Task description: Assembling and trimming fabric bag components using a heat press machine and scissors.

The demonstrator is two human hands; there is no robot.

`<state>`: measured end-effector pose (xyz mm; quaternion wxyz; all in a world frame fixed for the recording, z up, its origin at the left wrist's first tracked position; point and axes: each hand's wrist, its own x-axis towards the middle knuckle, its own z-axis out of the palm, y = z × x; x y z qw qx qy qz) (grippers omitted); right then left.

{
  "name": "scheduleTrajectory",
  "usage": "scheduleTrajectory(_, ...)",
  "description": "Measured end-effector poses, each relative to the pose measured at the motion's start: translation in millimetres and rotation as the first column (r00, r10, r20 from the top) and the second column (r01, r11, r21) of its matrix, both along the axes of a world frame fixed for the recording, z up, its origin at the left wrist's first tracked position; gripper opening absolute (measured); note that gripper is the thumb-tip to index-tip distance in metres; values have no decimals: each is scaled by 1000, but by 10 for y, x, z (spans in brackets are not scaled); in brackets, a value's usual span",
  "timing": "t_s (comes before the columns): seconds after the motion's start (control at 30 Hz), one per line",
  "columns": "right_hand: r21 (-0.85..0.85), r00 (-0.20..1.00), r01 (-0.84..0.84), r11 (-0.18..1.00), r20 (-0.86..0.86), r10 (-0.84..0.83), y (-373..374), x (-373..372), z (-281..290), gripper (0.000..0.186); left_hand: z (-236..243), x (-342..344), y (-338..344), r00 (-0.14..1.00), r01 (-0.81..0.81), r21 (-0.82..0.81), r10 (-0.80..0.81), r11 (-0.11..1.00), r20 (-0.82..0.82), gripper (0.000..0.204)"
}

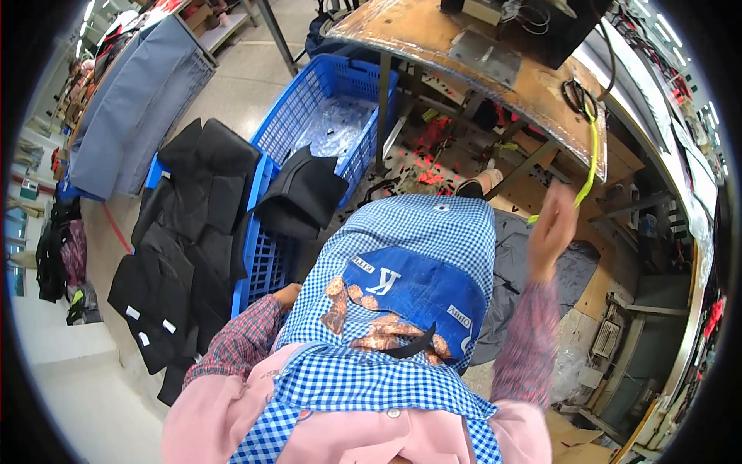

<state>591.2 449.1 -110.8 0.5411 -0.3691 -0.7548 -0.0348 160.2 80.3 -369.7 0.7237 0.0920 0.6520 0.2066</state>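
My right hand (553, 228) is raised at the right, below the table's corner, its fingers bent and smeared by motion. A yellow-green strap (592, 158) hangs from black-handled scissors (578, 97) on the table and passes at or behind that hand; whether the fingers hold it I cannot tell. My left hand (287, 296) rests low at my left side, between the checked apron (433, 220) and a blue crate (267, 267); its fingers are mostly hidden. On the apron's lap lies a thin curved black strip (411, 346). Black fabric pieces (189, 240) are heaped over the crate.
A worn wooden table (402, 31) stands ahead, with a metal plate (485, 58) on it. Another blue crate (270, 127) holds clear plastic. A folded black piece (301, 193) hangs over its edge. Red and black scraps (433, 158) litter the floor; dark cloth (510, 286) lies right.
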Motion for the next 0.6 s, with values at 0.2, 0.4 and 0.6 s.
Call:
scheduleTrajectory(0.2, -932, 970, 195, 305, 138, -199, -2370, 1285, -2895, 20, 19, 51, 256, 992, -67, -49, 72, 997, 102, 28)
scheduleTrajectory(0.4, -964, 956, 141, 225, 74, -284, -1880, 1325, -2909, 20, 39, 111, 235, 989, -72, 4, 71, 997, 131, 28)
scheduleTrajectory(0.6, -986, 925, 76, 145, 15, -380, -2115, 1547, -2462, 19, 25, 269, 747, 985, -78, 49, 69, 996, 156, 29)
